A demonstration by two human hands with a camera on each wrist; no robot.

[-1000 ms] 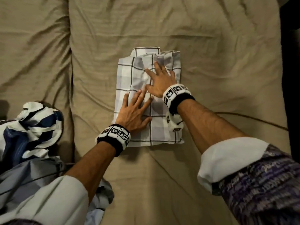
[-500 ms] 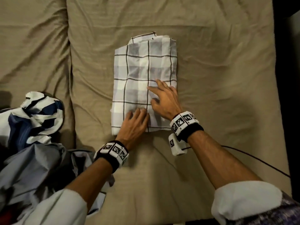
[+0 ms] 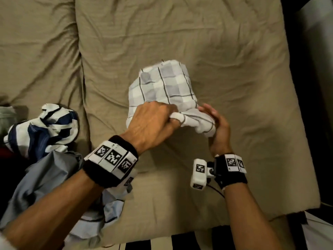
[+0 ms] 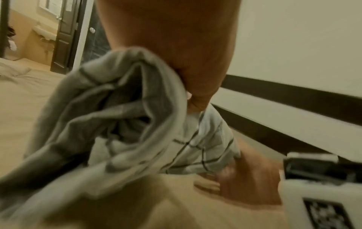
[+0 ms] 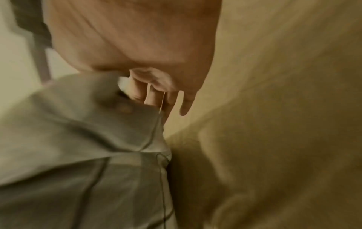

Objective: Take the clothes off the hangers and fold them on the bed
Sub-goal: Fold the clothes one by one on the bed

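Note:
A grey-and-white checked shirt [image 3: 167,87] lies folded in the middle of the tan bed [image 3: 180,33]. Its near end is lifted off the cover. My left hand [image 3: 153,121] grips that near edge from above, fingers curled round a bunched fold [image 4: 127,116]. My right hand [image 3: 218,127] stands palm inward at the shirt's near right corner and holds the cloth [image 5: 78,139] against its palm. Its fingers [image 5: 152,96] run nearly straight alongside the cloth, and the thumb is hidden behind it. Both wrist views are blurred.
A crumpled navy-and-white striped garment [image 3: 45,130] and a light blue one [image 3: 50,177] are heaped at the bed's near left, under my left forearm. A dark cable [image 3: 216,190] trails from my right wrist. The bed's edge [image 3: 180,237] runs close below my arms.
Both hands slid back from pressing flat on the shirt to its near end. They now hold that end and have raised it, so the shirt bulges upward.

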